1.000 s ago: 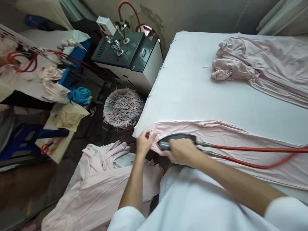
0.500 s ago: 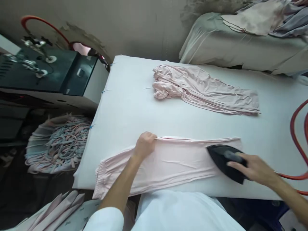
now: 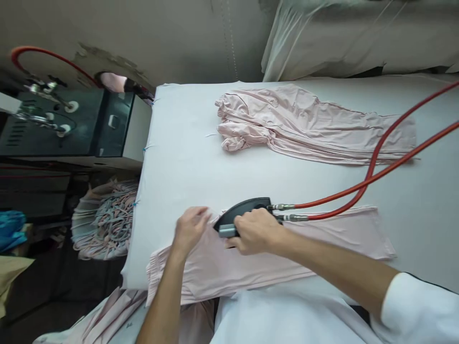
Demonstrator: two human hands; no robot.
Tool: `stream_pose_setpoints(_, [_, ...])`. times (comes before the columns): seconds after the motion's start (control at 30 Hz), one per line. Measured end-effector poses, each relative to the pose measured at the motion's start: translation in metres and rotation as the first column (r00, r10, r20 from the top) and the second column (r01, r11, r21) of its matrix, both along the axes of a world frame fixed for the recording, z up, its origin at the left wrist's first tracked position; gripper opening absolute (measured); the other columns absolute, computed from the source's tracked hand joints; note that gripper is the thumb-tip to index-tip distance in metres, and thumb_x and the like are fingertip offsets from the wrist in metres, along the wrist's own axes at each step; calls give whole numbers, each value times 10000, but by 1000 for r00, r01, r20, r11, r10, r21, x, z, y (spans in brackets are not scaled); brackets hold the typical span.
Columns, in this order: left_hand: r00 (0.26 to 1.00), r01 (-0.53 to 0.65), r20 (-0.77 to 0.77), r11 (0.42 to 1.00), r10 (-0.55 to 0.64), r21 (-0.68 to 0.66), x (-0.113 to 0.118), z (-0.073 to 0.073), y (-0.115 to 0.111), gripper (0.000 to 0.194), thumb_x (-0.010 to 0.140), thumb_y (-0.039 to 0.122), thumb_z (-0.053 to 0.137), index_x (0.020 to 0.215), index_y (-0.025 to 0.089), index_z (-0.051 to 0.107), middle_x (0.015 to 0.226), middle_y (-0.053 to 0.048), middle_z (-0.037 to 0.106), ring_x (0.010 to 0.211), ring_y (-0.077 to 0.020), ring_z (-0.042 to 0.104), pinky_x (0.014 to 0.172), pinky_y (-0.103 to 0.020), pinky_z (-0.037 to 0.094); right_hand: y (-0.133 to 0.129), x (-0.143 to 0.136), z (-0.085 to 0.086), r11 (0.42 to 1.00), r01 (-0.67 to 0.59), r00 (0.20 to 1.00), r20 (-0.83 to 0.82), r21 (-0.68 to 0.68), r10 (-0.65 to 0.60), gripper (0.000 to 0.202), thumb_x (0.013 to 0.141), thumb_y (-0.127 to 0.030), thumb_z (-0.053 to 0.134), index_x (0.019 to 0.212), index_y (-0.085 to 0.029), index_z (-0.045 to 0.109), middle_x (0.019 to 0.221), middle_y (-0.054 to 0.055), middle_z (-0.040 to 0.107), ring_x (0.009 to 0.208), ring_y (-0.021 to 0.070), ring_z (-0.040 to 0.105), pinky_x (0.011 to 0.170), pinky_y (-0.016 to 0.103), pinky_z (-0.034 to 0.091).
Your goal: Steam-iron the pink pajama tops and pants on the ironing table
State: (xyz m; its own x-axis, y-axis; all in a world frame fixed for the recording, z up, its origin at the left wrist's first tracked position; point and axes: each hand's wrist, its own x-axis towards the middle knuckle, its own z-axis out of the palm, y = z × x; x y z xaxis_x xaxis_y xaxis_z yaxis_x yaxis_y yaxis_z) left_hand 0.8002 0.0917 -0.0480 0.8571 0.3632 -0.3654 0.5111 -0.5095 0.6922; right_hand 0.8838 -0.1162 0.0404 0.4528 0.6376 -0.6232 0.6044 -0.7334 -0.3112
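Note:
A pair of pale pink trousers [image 3: 251, 267] lies lengthwise along the near edge of the white padded table, its gathered waistband at the left. My right hand [image 3: 256, 231] is wrapped round the handle of a dark steam iron [image 3: 238, 210]. The iron rests on the far edge of the trousers, its tip pointing left. Just left of that tip, my left hand [image 3: 191, 229] pinches the same fabric edge; its fingertips are slightly blurred. Two red hoses [image 3: 333, 193] run from the back of the iron to the right.
Another pair of pink trousers [image 3: 304, 126], crumpled, lies farther back on the table [image 3: 175, 157], crossed by the hoses at its right end. A dark machine with valves [image 3: 71, 124] stands at left, above a bundle of fabric strips [image 3: 107, 224]. A covered stack [image 3: 344, 43] stands behind.
The iron has slid left along the trousers and turned, its tip now close to my left hand. My left hand has shifted left along the edge. The hoses now stretch across the table's right side.

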Motion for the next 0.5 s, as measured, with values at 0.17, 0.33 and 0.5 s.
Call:
stream_pose_setpoints(0.17, [777,-445,-267,797,571,409,-111,3,39,473,666,547,675,956,178,615,975,-164,666,1046,-402,587,888,-548,465,-20,-35,13,988,155,982,109,-2,-154,492,882,-654,454,826,-184,587,803,99,705,719,251,663,581,284,341])
stream_pose_setpoints(0.33, [993,-78,-113,870,26,-486,-128,26,-45,600,680,426,751,1227,251,579,1200,-92,651,1058,-261,629,857,-369,536,-89,-57,43,902,410,891,266,-132,-367,544,891,-715,362,724,-211,479,684,57,652,669,218,623,551,280,296])
stream_pose_setpoints(0.5, [947,-207,133,871,293,-447,-139,23,-68,395,784,397,655,1123,196,633,990,-64,675,797,-162,640,712,-276,534,-39,-94,30,988,43,992,123,-151,-24,563,916,-682,342,828,-181,584,790,105,690,730,260,660,572,300,336])
